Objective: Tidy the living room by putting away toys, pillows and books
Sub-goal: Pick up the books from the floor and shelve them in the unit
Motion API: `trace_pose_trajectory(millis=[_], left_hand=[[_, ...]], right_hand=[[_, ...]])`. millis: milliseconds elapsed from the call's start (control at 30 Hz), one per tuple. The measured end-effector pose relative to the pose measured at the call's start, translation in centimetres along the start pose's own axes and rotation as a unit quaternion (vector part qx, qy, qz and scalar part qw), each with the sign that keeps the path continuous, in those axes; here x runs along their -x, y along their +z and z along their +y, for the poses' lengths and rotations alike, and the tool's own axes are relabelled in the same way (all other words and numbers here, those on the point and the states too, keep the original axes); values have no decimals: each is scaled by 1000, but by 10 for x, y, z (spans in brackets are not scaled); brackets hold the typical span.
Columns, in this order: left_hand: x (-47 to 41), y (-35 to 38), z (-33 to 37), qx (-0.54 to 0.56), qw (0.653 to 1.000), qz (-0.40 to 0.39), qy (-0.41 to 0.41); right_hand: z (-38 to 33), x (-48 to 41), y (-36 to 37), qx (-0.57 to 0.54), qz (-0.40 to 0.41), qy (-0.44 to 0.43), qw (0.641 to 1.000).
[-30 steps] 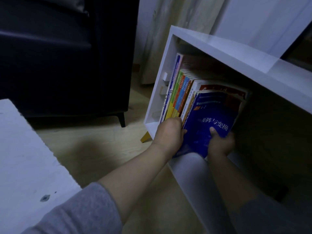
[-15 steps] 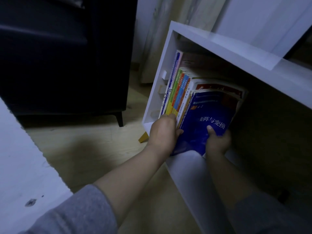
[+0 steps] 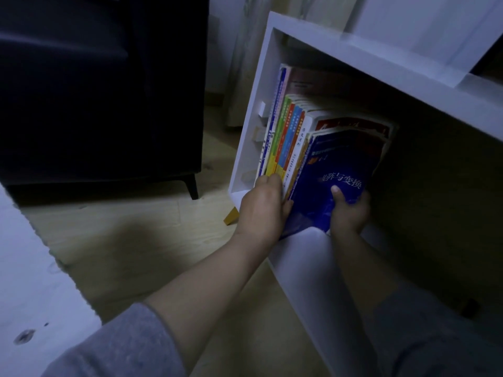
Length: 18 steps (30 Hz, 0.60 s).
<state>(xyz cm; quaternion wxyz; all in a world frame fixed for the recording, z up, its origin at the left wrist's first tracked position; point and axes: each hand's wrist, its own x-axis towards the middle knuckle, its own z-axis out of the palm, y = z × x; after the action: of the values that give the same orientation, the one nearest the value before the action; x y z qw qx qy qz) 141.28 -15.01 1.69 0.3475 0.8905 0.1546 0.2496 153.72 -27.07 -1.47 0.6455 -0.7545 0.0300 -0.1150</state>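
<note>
Holding the blue book [image 3: 336, 167] tilted at the left end of the white shelf [image 3: 353, 65], against the row of books [image 3: 285, 137], right hand [image 3: 349, 213] clamped on its lower edge, thumb on the cover. Bracing that row with the left hand [image 3: 261, 210], fingers curled round the lower spines, dark sofa [image 3: 95, 91] off left

The shelf [image 3: 353, 66] is finished in plain white. The front book [image 3: 334, 170] is covered in deep blue, with pale lettering and a small orange mark. The rear book [image 3: 353, 125] is faced in red and white. In the row of books [image 3: 283, 137], the spines are coloured blue-and-white, green, yellow, orange and light blue. The sofa [image 3: 95, 91], far left, is black. The floor [image 3: 136, 240] is pale wood with faint grain. The sleeve [image 3: 122, 346] is grey. The table [image 3: 27, 268], near left, is white, marked by one dark spot.
</note>
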Motion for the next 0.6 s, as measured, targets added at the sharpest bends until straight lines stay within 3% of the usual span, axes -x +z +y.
trace_pose_trajectory(millis=[267, 600], left_hand=[[0, 1, -5, -10, 1000, 7, 16], [0, -1, -23, -16, 1000, 14, 12]], right_hand=[[-1, -4, -3, -24, -27, 8, 999], [16, 2, 8, 80, 84, 14, 993]])
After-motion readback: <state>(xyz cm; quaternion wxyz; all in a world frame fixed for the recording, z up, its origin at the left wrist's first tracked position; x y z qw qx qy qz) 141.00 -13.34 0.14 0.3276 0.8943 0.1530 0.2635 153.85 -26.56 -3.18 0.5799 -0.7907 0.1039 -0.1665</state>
